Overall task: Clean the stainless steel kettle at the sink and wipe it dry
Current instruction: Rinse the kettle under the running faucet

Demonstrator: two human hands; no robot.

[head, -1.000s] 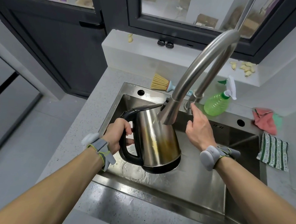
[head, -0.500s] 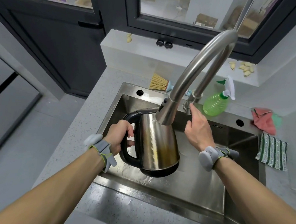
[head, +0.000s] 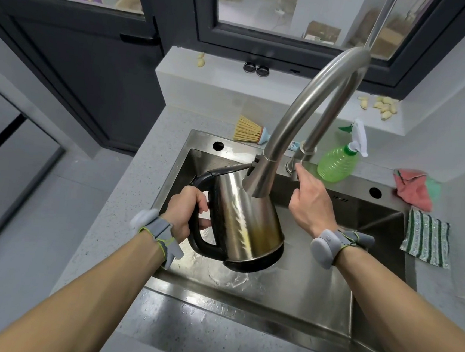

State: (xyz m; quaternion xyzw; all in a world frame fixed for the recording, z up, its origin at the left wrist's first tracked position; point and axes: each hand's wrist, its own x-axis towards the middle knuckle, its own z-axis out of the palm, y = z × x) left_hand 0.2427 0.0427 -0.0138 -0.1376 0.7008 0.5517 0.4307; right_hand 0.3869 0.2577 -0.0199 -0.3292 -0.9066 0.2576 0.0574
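A stainless steel kettle [head: 242, 222] with a black handle and base hangs tilted over the steel sink [head: 312, 302], its top under the spout of the tall curved faucet [head: 303, 111]. My left hand [head: 186, 214] grips the kettle's handle. My right hand [head: 312, 203] reaches to the faucet's lever [head: 295, 163] behind the spout, with the index finger stretched out and touching it. The kettle's mouth is hidden behind the spout. I cannot make out any water stream. The sink floor under the kettle is wet.
A green spray bottle [head: 339, 163] and a straw-bristled brush [head: 248, 133] stand behind the sink. A pink cloth [head: 414, 190] and a green striped cloth [head: 426, 241] lie on the counter at right. Garlic cloves [head: 381, 106] sit on the window ledge.
The kettle has lifted slightly and stays under the spout. My right hand has stayed at the faucet lever, with its index finger now pressed onto it.
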